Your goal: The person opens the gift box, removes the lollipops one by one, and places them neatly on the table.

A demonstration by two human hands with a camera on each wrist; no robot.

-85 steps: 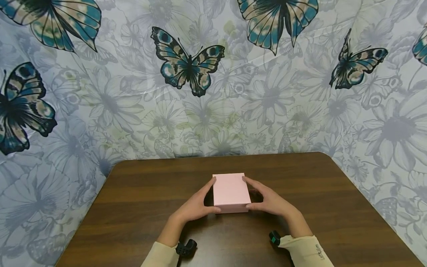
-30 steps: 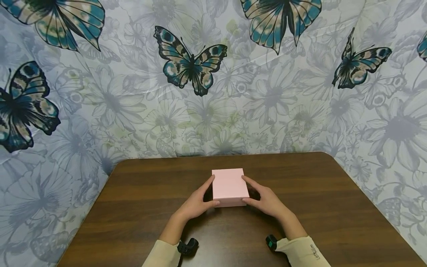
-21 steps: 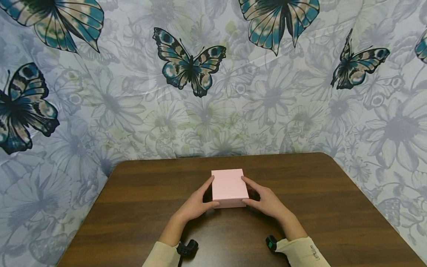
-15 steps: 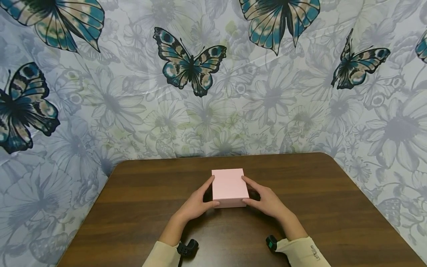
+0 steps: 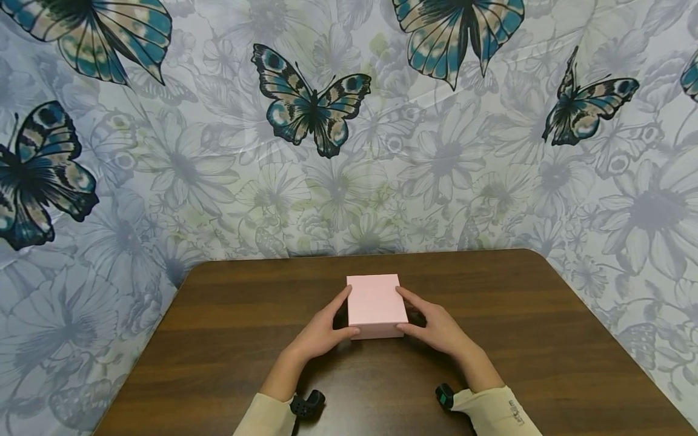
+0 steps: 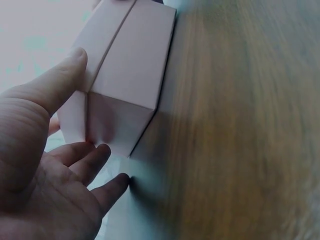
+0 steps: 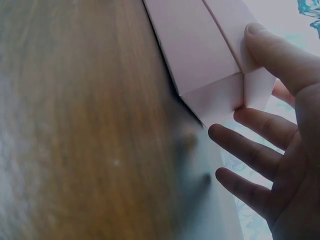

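A pink lidded box (image 5: pixel 376 300) sits on the brown table, between my two hands. My left hand (image 5: pixel 316 336) holds its left side, with the thumb on the front of the lid and a finger at the far corner. On the right side my right hand (image 5: pixel 444 330) grips the lid in the same way. Both wrist views show the seam between the lid (image 6: pixel 100 45) and the lower part of the box (image 7: pixel 200 45), with no plain gap along it. The lower fingers of each hand are spread beside the box. Whatever is inside is hidden.
The wood-grain table (image 5: pixel 218 351) has rounded far corners. Behind it hangs a floral cloth (image 5: pixel 436 200) with printed butterflies. Black straps with cameras (image 5: pixel 308 404) are on both wrists, below light sleeves.
Since the oldest frame, the box and both hands have shifted slightly away from me, and the thumbs with them. Over the last second almost nothing has moved.
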